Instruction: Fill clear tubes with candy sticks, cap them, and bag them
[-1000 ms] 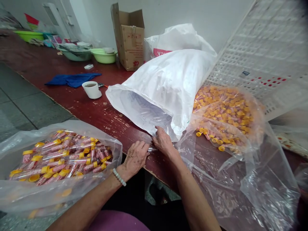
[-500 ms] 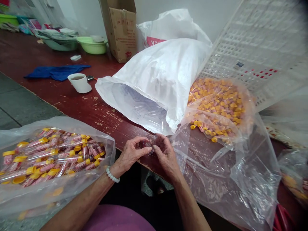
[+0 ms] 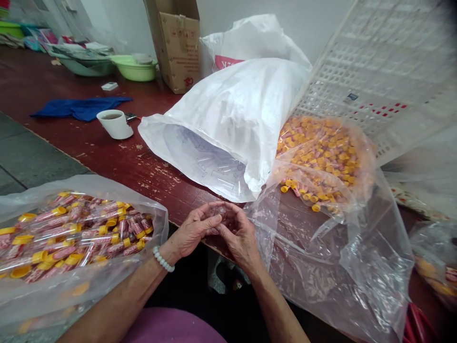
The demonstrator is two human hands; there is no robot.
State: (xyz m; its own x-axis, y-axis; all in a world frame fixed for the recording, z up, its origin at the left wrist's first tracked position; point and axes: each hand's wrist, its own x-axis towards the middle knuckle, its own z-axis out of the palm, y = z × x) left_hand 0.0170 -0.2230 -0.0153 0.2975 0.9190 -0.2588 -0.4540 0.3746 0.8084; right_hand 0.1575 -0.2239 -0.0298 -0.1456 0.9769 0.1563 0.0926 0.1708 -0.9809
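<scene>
My left hand (image 3: 193, 233), with a pale bead bracelet (image 3: 163, 259) at its wrist, is curled against my right hand (image 3: 242, 237) above the table's front edge. Between them they cup some clear plastic tubes (image 3: 220, 212), partly covered by the fingers; how many I cannot tell. Just beyond the fingers, a white woven sack (image 3: 246, 100) lies with its mouth facing me, and more clear tubes (image 3: 228, 172) show inside. To the left, a clear bag (image 3: 157, 209) holds tubes with yellow caps (image 3: 74, 228) and red-and-white contents.
On the right, a plastic bag (image 3: 371, 267) holds many small yellow-capped pieces (image 3: 321, 152); a white perforated crate (image 3: 389, 71) leans behind it. A cup of dark liquid (image 3: 116, 126), a blue cloth (image 3: 82, 107), a carton (image 3: 180, 52) and a green basin (image 3: 135, 69) stand on the red table (image 3: 143, 169).
My fingers have closed in around the clear tubes, the right hand curling over toward the left. The whole view has shifted slightly; the sack and bags have stayed in place.
</scene>
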